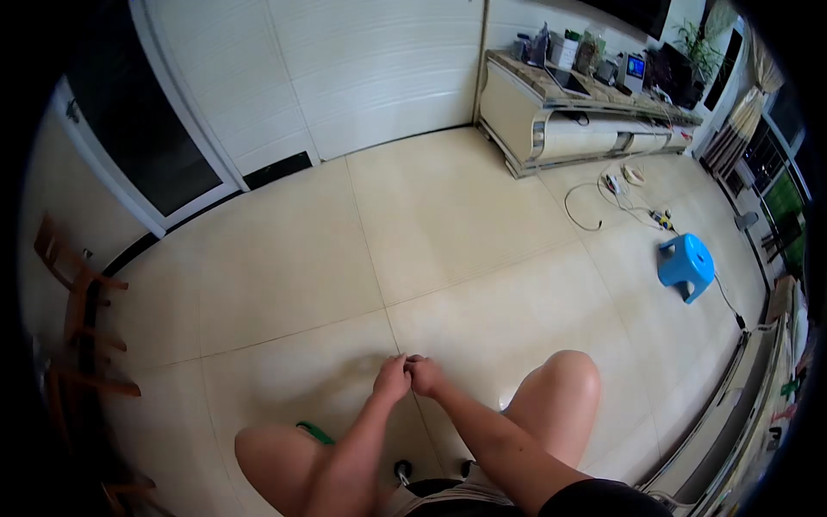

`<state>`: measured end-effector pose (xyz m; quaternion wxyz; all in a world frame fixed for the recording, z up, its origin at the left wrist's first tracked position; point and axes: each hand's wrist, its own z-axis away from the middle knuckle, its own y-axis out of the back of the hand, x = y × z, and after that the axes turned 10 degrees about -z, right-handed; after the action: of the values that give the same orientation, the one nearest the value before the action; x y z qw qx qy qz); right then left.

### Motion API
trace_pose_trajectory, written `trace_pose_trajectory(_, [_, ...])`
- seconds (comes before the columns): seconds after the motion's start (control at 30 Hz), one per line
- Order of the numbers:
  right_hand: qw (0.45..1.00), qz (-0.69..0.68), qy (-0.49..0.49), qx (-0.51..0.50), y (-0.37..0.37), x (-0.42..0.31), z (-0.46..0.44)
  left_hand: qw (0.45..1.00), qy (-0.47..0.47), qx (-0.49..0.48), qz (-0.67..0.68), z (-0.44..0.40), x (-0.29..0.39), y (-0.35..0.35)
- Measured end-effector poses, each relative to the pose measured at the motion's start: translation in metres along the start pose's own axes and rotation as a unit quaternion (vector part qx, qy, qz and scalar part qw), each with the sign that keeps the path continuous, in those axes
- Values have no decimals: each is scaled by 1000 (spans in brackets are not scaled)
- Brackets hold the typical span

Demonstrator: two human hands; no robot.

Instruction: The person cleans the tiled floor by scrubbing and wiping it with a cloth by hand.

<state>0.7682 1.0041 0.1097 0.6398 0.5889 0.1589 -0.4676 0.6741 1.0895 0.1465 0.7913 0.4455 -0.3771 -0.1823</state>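
Note:
Both of my hands meet low in the middle of the head view, between my bare knees and above the tiled floor. My left hand has its fingers curled in toward the other hand. Close against it, my right hand is closed too, with the fingertips of both hands touching or nearly so. A small dark spot shows where the fingers meet; whether it is an object or shadow I cannot make out.
A blue plastic stool stands at the right. Cables lie on the floor near a cabinet with a tablet and boxes on top. Wooden chairs line the left edge, beside a dark glass door.

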Motion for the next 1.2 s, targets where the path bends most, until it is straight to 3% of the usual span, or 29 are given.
trace_pose_trajectory(0.13, [993, 112, 18, -41, 22, -33, 7, 998, -34, 43, 19, 11, 3, 10])
trace_pose_trajectory(0.33, [987, 86, 94, 94, 53, -52, 26, 993, -25, 109, 33, 26, 28, 28])
trace_pose_trajectory(0.47, [971, -16, 160, 178, 81, -63, 34, 991, -50, 122, -9, 35, 53, 51])
trace_pose_trajectory(0.57, [952, -91, 208, 204, 96, -62, 29, 986, -57, 151, 33, 40, 74, 66])
trace_pose_trajectory(0.63, [933, -179, 234, 206, 109, -74, 30, 972, -69, 223, 28, 40, 78, 69])
trace_pose_trajectory(0.77, [920, -278, 220, 167, 111, -86, 31, 957, -26, 287, 26, 40, 74, 75])
trace_pose_trajectory(0.87, [929, -265, 222, 134, 105, -88, 28, 954, 8, 299, -3, 39, 64, 73])
trace_pose_trajectory(0.97, [941, -220, 223, 127, 96, -87, 24, 972, 23, 227, 54, 32, 47, 73])
trace_pose_trajectory(1.1, [959, -186, 158, 143, 69, -84, 16, 968, 45, 217, 120, 31, 28, 59])
trace_pose_trajectory(1.2, [963, -165, 118, 180, 45, -89, 1, 948, 127, 221, 190, 24, 15, 45])
